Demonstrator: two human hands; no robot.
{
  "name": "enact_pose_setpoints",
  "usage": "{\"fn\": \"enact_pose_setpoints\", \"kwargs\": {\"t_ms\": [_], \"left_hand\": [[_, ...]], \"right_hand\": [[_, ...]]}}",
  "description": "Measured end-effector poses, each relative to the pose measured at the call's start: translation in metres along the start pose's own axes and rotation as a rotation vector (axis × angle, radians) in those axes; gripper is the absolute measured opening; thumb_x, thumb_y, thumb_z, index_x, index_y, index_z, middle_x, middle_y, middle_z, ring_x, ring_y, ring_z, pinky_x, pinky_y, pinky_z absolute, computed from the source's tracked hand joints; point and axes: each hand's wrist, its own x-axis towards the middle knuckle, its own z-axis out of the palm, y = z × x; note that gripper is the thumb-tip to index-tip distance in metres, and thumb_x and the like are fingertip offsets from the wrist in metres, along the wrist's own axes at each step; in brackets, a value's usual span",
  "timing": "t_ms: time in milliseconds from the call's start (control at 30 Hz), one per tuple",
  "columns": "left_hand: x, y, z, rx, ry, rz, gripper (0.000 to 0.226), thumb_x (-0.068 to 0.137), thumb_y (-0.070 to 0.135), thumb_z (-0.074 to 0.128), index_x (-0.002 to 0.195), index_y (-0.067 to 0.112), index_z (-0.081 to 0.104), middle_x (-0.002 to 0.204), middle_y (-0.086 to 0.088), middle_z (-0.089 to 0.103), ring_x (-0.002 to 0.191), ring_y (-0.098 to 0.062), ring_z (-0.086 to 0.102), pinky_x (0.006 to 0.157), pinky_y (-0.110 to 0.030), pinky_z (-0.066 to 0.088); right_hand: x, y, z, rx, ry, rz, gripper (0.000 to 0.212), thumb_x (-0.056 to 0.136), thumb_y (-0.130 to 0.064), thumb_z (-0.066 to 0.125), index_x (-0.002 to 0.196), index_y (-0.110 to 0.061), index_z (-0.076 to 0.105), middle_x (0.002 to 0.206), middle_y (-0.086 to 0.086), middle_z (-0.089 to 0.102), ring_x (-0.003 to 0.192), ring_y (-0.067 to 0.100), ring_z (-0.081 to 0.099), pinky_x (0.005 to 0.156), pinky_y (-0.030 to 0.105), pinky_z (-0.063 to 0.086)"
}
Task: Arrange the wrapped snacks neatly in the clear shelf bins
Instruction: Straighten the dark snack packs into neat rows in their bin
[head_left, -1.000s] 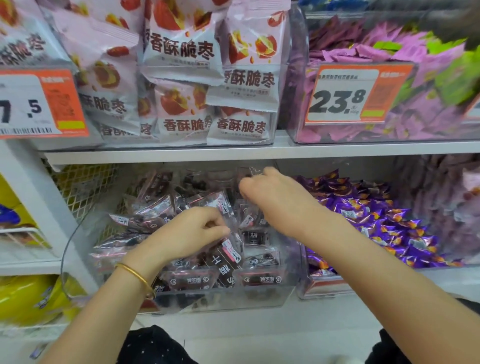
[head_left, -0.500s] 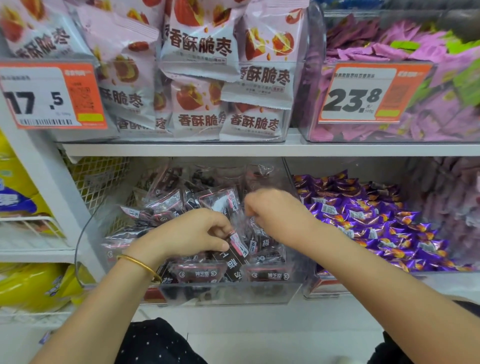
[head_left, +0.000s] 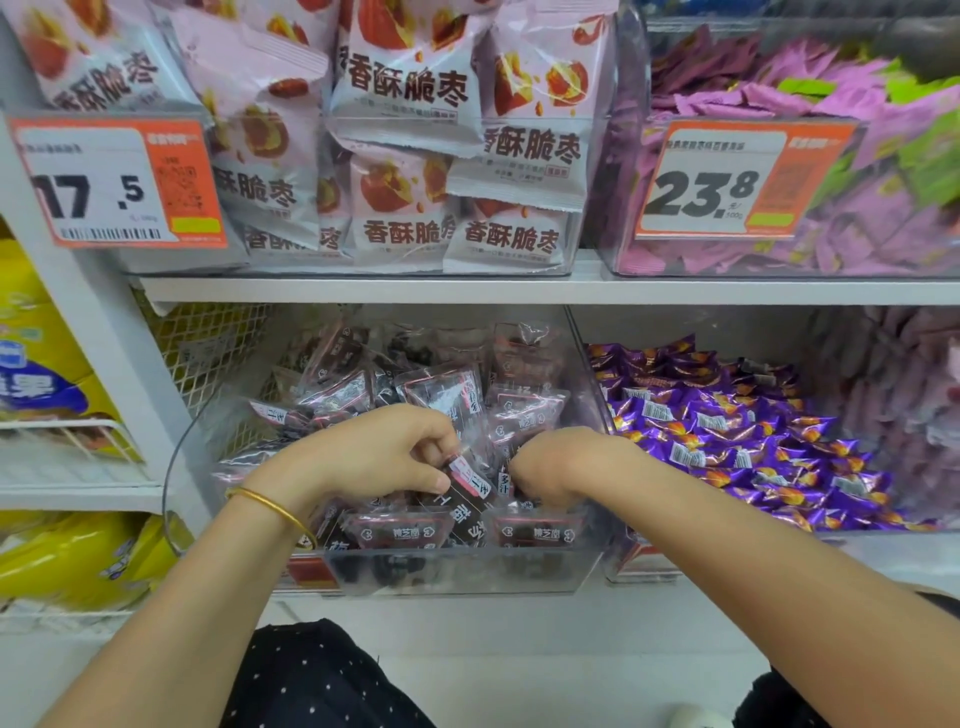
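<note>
Reach has shortened: right hand (head_left: 563, 467), from far in the clear bin (head_left: 467, 579), now sits at its near front, curled among dark snacks (head_left: 524, 415), hold unclear; left hand (head_left: 384, 457) pinches one packet (head_left: 470, 483) there, likely straightening the front row.

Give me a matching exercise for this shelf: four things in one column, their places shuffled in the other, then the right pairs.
Things
1. dark wrapped snacks
2. purple candies
3. 23.8 price tag
4. gold bangle

Places
A. on the wrist of the left hand
B. upper row, right
C. lower row, centre
D. lower row, right of centre

Pairs: 1-C, 2-D, 3-B, 4-A
</note>
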Motion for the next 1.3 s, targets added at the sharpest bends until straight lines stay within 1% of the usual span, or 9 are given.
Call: {"fn": "enact_pose_setpoints", "kwargs": {"t_ms": [200,267,367,567,700,833,933,1133,1300], "left_hand": [[-0.006,-0.008,-0.003,-0.076,0.009,0.020,0.018,0.081,0.015,0.071,0.090,0.026,0.059,0.074,0.014,0.051,0.065,0.004,0.051,0.073,-0.024,0.047],[-0.011,-0.010,-0.006,-0.109,0.026,0.030,0.019,0.081,0.013,0.071,0.091,0.026,0.062,0.071,0.014,0.050,0.065,0.002,0.052,0.073,-0.022,0.046],[-0.019,-0.014,-0.014,-0.142,0.035,0.037,0.020,0.080,0.011,0.071,0.088,0.027,0.064,0.075,0.003,0.056,0.072,-0.014,0.057,0.075,-0.030,0.049],[-0.023,-0.018,-0.024,-0.214,0.065,0.031,0.025,0.084,0.007,0.066,0.073,0.026,0.054,0.063,0.013,0.048,0.050,0.004,0.044,0.056,-0.010,0.036],[-0.015,-0.021,-0.019,-0.133,0.110,-0.003,0.015,0.087,0.019,0.064,0.080,0.028,0.055,0.072,0.012,0.047,0.049,0.003,0.042,0.060,-0.020,0.036],[-0.012,-0.019,-0.015,-0.140,0.092,-0.007,0.011,0.089,0.025,0.060,0.093,0.035,0.059,0.100,0.017,0.058,0.062,-0.002,0.053,0.061,-0.022,0.041],[-0.006,-0.012,-0.009,-0.156,0.110,-0.003,0.012,0.090,0.021,0.060,0.101,0.027,0.062,0.107,0.012,0.060,0.091,-0.009,0.061,0.072,-0.023,0.050],[0.008,0.005,0.001,0.013,0.098,0.053,0.010,0.090,0.018,0.059,0.098,0.015,0.064,0.089,0.000,0.060,0.077,-0.015,0.053,0.075,-0.034,0.045],[0.016,0.012,0.011,0.026,0.053,0.062,0.012,0.090,0.019,0.059,0.101,0.015,0.063,0.097,0.002,0.060,0.087,-0.017,0.056,0.083,-0.034,0.047]], "right_hand": [[-0.010,0.004,-0.007,0.086,0.054,-0.021,0.032,0.085,-0.004,0.060,0.060,-0.006,0.040,0.063,0.002,0.038,0.067,0.027,0.042,0.060,0.029,0.040],[-0.014,0.006,-0.011,0.149,0.105,-0.022,0.016,0.086,-0.013,0.064,0.079,-0.001,0.056,0.072,0.005,0.048,0.075,0.025,0.046,0.059,0.027,0.037],[-0.024,0.011,-0.020,0.230,0.210,-0.007,0.035,0.085,-0.023,0.067,0.110,0.000,0.060,0.099,0.008,0.060,0.086,0.024,0.054,0.068,0.026,0.038],[-0.040,0.031,-0.025,0.457,0.580,0.033,0.034,0.087,-0.024,0.064,0.116,-0.011,0.054,0.109,0.006,0.058,0.091,0.024,0.056,0.073,0.030,0.043],[-0.045,0.031,-0.014,0.818,0.619,0.016,0.023,0.087,-0.020,0.065,0.105,-0.011,0.053,0.094,0.000,0.052,0.061,0.016,0.061,0.052,0.023,0.050],[-0.043,0.034,-0.010,1.181,0.555,-0.033,0.018,0.086,-0.009,0.065,0.100,-0.011,0.054,0.105,0.016,0.058,0.078,0.029,0.069,0.071,0.042,0.059],[-0.037,0.033,-0.014,0.953,0.499,-0.063,0.026,0.084,-0.013,0.067,0.108,-0.018,0.057,0.105,0.002,0.058,0.091,0.017,0.059,0.080,0.027,0.048],[-0.026,0.020,-0.018,0.840,0.528,-0.152,0.053,0.076,-0.017,0.075,0.122,-0.017,0.049,0.105,-0.002,0.057,0.077,0.007,0.052,0.076,0.023,0.045],[-0.020,0.015,-0.009,0.313,0.450,-0.027,0.034,0.079,-0.028,0.071,0.107,-0.016,0.056,0.101,0.000,0.057,0.098,0.022,0.056,0.069,0.029,0.041]]}}
